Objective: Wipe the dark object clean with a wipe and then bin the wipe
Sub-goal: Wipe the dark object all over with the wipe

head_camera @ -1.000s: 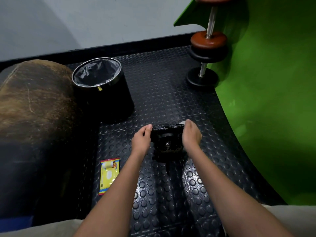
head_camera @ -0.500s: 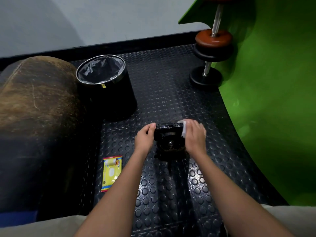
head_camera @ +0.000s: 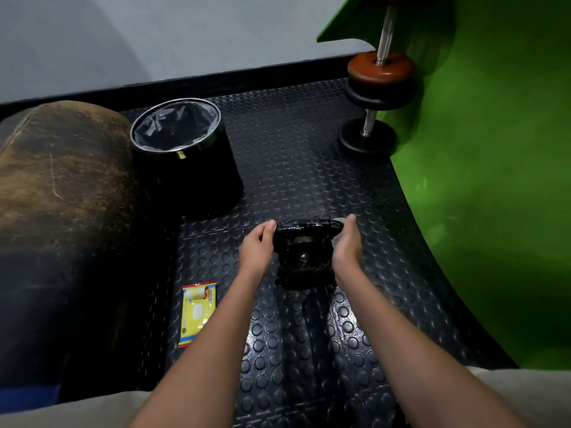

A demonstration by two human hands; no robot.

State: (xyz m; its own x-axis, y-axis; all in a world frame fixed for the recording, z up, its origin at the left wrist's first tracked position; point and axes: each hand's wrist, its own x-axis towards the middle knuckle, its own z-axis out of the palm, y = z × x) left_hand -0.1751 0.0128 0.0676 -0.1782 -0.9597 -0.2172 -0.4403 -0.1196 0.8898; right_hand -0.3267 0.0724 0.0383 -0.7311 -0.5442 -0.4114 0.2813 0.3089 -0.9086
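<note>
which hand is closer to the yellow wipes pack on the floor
Left. The left hand grips the kettlebell handle's left end, just up and right of the pack. The right hand is across the kettlebell, farther away.

I've got the kettlebell [head_camera: 304, 254] mid-mat [head_camera: 309, 168], my left hand [head_camera: 256, 247] on its left, right hand [head_camera: 347, 245] on its right. Bin [head_camera: 185, 156] sits behind and to the left; wipe pack [head_camera: 197, 313] lies nearer me, left of my forearm. Dumbbell [head_camera: 375, 97] stands at the mat's far right edge, against the wall [head_camera: 494, 149].
</note>
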